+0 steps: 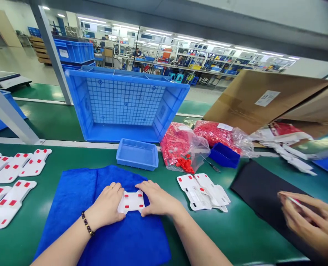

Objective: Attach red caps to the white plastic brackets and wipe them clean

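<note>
A white plastic part (133, 201) with several red pads lies flat on the blue cloth (125, 240), held at both ends. My left hand (108, 205), with a ring and a beaded bracelet, grips its left end, fingers pressed together over it. At the right end, my right hand (156, 199) holds the part between thumb and fingers. To the right, a small pile of similar white parts (212, 190) rests on the green table. More white parts with red pads (10, 203) are laid out at the far left.
Behind the cloth are a small blue tray (137, 157), a large blue crate (125, 133) and bags of red pieces (177, 144). A dark blue bin (224, 155) and a cardboard box (244, 99) stand right. Another person's hands (310, 218) work over a black cloth (263, 188).
</note>
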`<state>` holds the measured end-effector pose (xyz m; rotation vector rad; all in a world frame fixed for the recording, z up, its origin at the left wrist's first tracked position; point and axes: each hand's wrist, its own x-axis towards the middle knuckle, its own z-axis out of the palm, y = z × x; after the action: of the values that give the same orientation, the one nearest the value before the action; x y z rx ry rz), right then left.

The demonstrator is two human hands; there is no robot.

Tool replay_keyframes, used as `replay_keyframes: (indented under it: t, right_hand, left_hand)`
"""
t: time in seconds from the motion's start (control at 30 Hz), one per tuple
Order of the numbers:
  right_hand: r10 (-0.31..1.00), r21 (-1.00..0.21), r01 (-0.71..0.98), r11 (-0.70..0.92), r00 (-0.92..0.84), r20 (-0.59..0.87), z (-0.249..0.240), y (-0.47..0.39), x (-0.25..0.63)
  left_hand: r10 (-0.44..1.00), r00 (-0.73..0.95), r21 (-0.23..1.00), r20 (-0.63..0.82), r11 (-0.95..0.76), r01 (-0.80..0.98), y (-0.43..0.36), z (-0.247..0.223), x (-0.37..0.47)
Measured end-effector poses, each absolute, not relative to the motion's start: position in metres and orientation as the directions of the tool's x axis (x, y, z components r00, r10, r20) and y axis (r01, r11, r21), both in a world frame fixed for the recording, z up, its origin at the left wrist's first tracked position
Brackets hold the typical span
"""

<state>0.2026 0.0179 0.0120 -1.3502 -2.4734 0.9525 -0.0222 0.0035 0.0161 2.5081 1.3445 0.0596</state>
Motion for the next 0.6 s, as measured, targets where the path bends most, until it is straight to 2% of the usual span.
replay_keyframes:
  t: [0.07,0.13,0.2,0.27,0.37,0.47,0.6]
  right_hand:
    - [0.831,-0.692,0.632,0.35,-0.55,-0.082,0.011,0.024,0.21]
    - [0.895,-0.76,0.589,0.277,-0.445,-0.018,0.008,0.03,0.22]
    - [0.952,-0.766,0.612,0.195,-0.307,-0.004,0.003,0.034,0.231]
    - [0.97,-0.725,0.674,0.143,-0.242,-0.033,-0.004,0.037,0.239]
    - [0.949,-0.663,0.726,0.183,-0.306,-0.073,-0.013,0.038,0.236]
    - [0.934,-0.634,0.731,0.254,-0.355,-0.035,-0.019,0.038,0.225]
    - [0.948,-0.693,0.679,0.242,-0.317,0.021,-0.019,0.036,0.221]
  left_hand:
    - [0.811,0.581,0.286,-0.069,-0.541,0.791,0.003,0.019,-0.021]
    - [0.802,0.596,0.317,-0.033,-0.557,0.768,0.002,0.022,-0.021]
    - [0.796,0.605,0.356,-0.009,-0.563,0.746,0.002,0.024,-0.022]
    - [0.798,0.602,0.38,0.013,-0.561,0.736,0.004,0.026,-0.023]
    - [0.805,0.592,0.369,0.041,-0.562,0.74,0.006,0.029,-0.025]
    - [0.814,0.58,0.306,0.034,-0.561,0.769,0.003,0.035,-0.03]
    - [0.862,0.507,0.197,0.007,-0.498,0.845,-0.021,0.044,-0.047]
